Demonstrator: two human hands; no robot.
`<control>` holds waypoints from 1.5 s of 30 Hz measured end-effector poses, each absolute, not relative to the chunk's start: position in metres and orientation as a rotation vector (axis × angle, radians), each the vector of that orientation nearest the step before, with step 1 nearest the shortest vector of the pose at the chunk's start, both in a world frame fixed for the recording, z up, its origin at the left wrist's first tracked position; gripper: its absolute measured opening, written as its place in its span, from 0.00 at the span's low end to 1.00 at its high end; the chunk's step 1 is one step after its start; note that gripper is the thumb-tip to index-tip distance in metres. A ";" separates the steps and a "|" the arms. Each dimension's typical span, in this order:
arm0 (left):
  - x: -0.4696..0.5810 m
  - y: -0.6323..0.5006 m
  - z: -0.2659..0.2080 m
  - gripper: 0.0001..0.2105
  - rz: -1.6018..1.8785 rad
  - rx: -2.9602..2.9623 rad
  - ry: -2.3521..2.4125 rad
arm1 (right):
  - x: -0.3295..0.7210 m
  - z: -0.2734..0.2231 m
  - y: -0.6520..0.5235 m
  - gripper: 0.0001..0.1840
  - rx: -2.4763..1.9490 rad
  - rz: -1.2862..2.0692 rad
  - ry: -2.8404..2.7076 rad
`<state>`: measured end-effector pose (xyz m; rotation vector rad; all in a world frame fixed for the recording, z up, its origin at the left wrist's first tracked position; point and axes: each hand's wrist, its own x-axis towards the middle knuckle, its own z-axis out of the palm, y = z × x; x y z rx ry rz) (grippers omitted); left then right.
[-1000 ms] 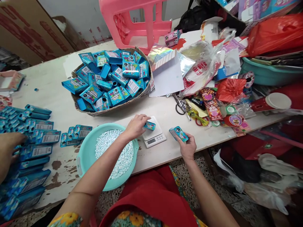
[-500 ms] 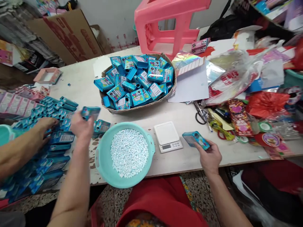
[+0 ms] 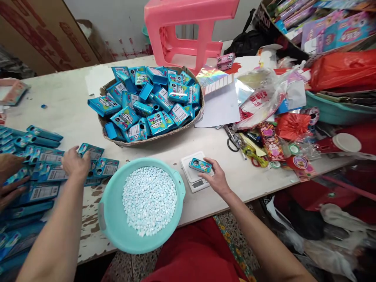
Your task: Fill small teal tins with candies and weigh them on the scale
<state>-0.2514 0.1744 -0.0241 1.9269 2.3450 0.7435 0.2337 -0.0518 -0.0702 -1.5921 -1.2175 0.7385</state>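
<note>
Blue box (image 3: 200, 165) in pinched right hand (image 3: 217, 178), left hand (image 3: 75, 161) half-curled

A low path between my left hand (image 3: 76, 162) and right hand (image 3: 217, 177) is blocked by the green basin (image 3: 106, 223) and the scale (image 3: 195, 181); I could pass above, or along the narrow strip of table (image 3: 170, 148) short of the cardboard tray (image 3: 163, 134). A co-worker's hand (image 3: 10, 165) crowds my left. Scissors (image 3: 232, 144) obstruct beyond my right; rightward along the near edge there's room.
</note>
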 end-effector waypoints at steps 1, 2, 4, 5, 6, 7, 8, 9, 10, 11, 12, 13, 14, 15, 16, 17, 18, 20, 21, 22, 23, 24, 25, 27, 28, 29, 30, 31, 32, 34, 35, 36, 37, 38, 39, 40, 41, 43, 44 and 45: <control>-0.236 0.152 -0.023 0.18 0.788 2.013 2.326 | 0.237 -0.069 -0.055 0.32 -1.581 0.764 -1.207; -0.216 0.127 -0.024 0.17 0.813 2.092 2.251 | 0.241 -0.068 -0.059 0.32 -1.574 0.766 -1.171; -0.170 0.072 -0.034 0.15 0.742 2.185 1.994 | 0.249 -0.069 -0.068 0.28 -1.603 0.707 -1.018; -0.145 0.045 -0.042 0.14 0.637 2.220 1.843 | 0.254 -0.070 -0.073 0.26 -1.641 0.663 -0.920; -0.120 0.020 -0.052 0.14 0.479 2.216 1.702 | 0.258 -0.072 -0.077 0.24 -1.691 0.618 -0.828; -0.096 -0.002 -0.061 0.15 0.338 2.229 1.603 | 0.261 -0.074 -0.080 0.23 -1.742 0.578 -0.756; -0.075 -0.021 -0.069 0.15 0.209 2.255 1.554 | 0.264 -0.076 -0.083 0.23 -1.784 0.552 -0.709; -0.059 -0.035 -0.075 0.13 0.112 2.266 1.517 | 0.267 -0.077 -0.085 0.23 -1.811 0.537 -0.685; -0.047 -0.045 -0.079 0.11 0.040 2.261 1.491 | 0.268 -0.079 -0.087 0.23 -1.826 0.531 -0.679; -0.040 -0.051 -0.080 0.10 -0.001 2.230 1.476 | 0.269 -0.079 -0.088 0.22 -1.833 0.526 -0.682; -0.039 -0.053 -0.080 0.10 -0.004 2.169 1.465 | 0.270 -0.080 -0.089 0.22 -1.834 0.524 -0.686; -0.042 -0.054 -0.077 0.09 0.027 2.075 1.453 | 0.270 -0.080 -0.090 0.22 -1.832 0.525 -0.686; -0.049 -0.052 -0.072 0.09 0.086 1.944 1.445 | 0.269 -0.080 -0.091 0.22 -1.830 0.530 -0.684; -0.059 -0.050 -0.066 0.08 0.158 1.770 1.438 | 0.268 -0.079 -0.091 0.22 -1.828 0.539 -0.681; -0.069 -0.048 -0.060 0.08 0.233 1.559 1.422 | 0.267 -0.079 -0.092 0.22 -1.824 0.554 -0.684; -0.079 -0.045 -0.054 0.08 0.305 1.331 1.386 | 0.265 -0.078 -0.091 0.21 -1.819 0.569 -0.694; -0.088 -0.043 -0.048 0.09 0.376 1.109 1.332 | 0.263 -0.077 -0.090 0.20 -1.805 0.590 -0.711; -0.098 -0.038 -0.044 0.13 0.498 0.743 1.221 | 0.257 -0.076 -0.085 0.20 -1.745 0.650 -0.770; -0.099 -0.036 -0.045 0.14 0.554 0.608 1.184 | 0.253 -0.077 -0.081 0.22 -1.708 0.685 -0.811; -0.098 -0.034 -0.048 0.14 0.605 0.492 1.164 | 0.249 -0.077 -0.075 0.26 -1.676 0.716 -0.857; -0.095 -0.032 -0.052 0.13 0.648 0.385 1.155 | 0.245 -0.078 -0.069 0.29 -1.658 0.742 -0.906; -0.090 -0.030 -0.056 0.12 0.680 0.285 1.142 | 0.241 -0.078 -0.063 0.31 -1.654 0.759 -0.960; -0.086 -0.027 -0.059 0.10 0.705 0.196 1.119 | 0.236 -0.077 -0.057 0.30 -1.662 0.760 -1.009; -0.076 -0.022 -0.059 0.07 0.754 0.066 1.058 | 0.226 -0.068 -0.048 0.24 -1.675 0.721 -1.074; -0.073 -0.019 -0.053 0.07 0.784 0.025 1.040 | 0.220 -0.059 -0.045 0.21 -1.667 0.686 -1.098; -0.069 -0.016 -0.045 0.08 0.827 0.000 1.032 | 0.214 -0.048 -0.045 0.19 -1.650 0.649 -1.125; -0.065 -0.014 -0.033 0.09 0.886 -0.009 1.027 | 0.207 -0.035 -0.046 0.18 -1.627 0.614 -1.160; -0.062 -0.012 -0.018 0.09 0.958 -0.004 1.018 | 0.199 -0.021 -0.049 0.18 -1.598 0.591 -1.209; -0.058 -0.010 -0.003 0.10 1.039 0.017 1.007 | 0.190 -0.008 -0.052 0.17 -1.566 0.587 -1.270; -0.048 -0.008 0.028 0.12 1.205 0.103 0.984 | 0.169 0.013 -0.059 0.18 -1.503 0.626 -1.389; -0.042 -0.008 0.041 0.13 1.283 0.168 0.983 | 0.158 0.019 -0.062 0.18 -1.475 0.656 -1.434; -0.037 -0.009 0.051 0.13 1.359 0.246 0.988 | 0.148 0.022 -0.064 0.18 -1.455 0.686 -1.469; -0.032 -0.010 0.058 0.14 1.427 0.330 0.999 | 0.137 0.022 -0.066 0.18 -1.443 0.711 -1.497; -0.027 -0.012 0.061 0.14 1.481 0.412 1.012 | 0.128 0.019 -0.066 0.18 -1.439 0.731 -1.522; -0.024 -0.014 0.061 0.14 1.514 0.486 1.029 | 0.119 0.015 -0.065 0.18 -1.437 0.745 -1.547; -0.021 -0.016 0.058 0.14 1.533 0.552 1.052 | 0.112 0.010 -0.064 0.18 -1.436 0.758 -1.572; -0.020 -0.018 0.054 0.14 1.543 0.610 1.074 | 0.106 0.005 -0.063 0.17 -1.436 0.771 -1.595; -0.020 -0.021 0.044 0.14 1.554 0.692 1.112 | 0.099 -0.001 -0.060 0.17 -1.430 0.792 -1.628; -0.021 -0.022 0.040 0.15 1.563 0.716 1.122 | 0.096 -0.003 -0.059 0.17 -1.427 0.802 -1.637; -0.023 -0.023 0.037 0.15 1.572 0.728 1.125 | 0.095 -0.004 -0.058 0.17 -1.426 0.809 -1.639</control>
